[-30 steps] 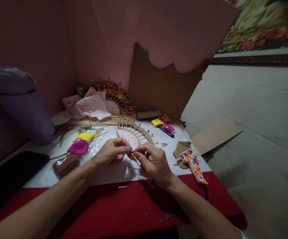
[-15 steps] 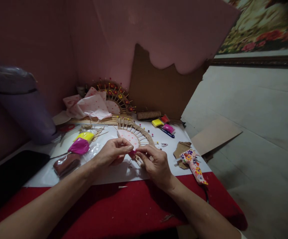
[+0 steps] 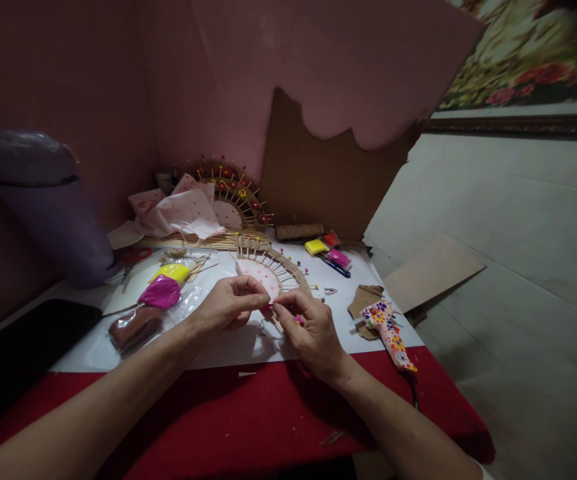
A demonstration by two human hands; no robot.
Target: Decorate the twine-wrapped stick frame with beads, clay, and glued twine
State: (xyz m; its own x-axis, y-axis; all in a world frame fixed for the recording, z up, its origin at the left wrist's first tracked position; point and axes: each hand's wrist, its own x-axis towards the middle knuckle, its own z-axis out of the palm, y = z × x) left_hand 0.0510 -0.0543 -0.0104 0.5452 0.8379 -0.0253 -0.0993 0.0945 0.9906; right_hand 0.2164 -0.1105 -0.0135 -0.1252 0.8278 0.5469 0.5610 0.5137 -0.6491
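My left hand [image 3: 231, 303] is closed in a pinch, its thumb and forefinger on a small bit of pink clay [image 3: 267, 309], mostly hidden by the fingers. Fingertip to fingertip with it, my right hand [image 3: 311, 327] pinches the same clay from the other side. Another pink spot with a yellowish centre [image 3: 299, 321] shows by the right fingers; whether it lies in the hand or behind it I cannot tell. Just beyond both hands is a half-round fan-like piece [image 3: 288, 267] of sticks and twine, with a dotted pink fabric centre [image 3: 258, 275].
Left stand packs of yellow clay [image 3: 172, 273], magenta clay [image 3: 160, 291] and brown clay [image 3: 135, 327], near scissors [image 3: 136, 255]. At right, a flowered glue gun [image 3: 388, 330] rests by cardboard scraps. Behind are a twine roll [image 3: 298, 231], more clay packs and a decorated fan [image 3: 228, 190].
Less of the pink clay shows between the fingertips. A pink spot with a yellowish centre now shows by my right fingers. Both hands stay in nearly the same place.
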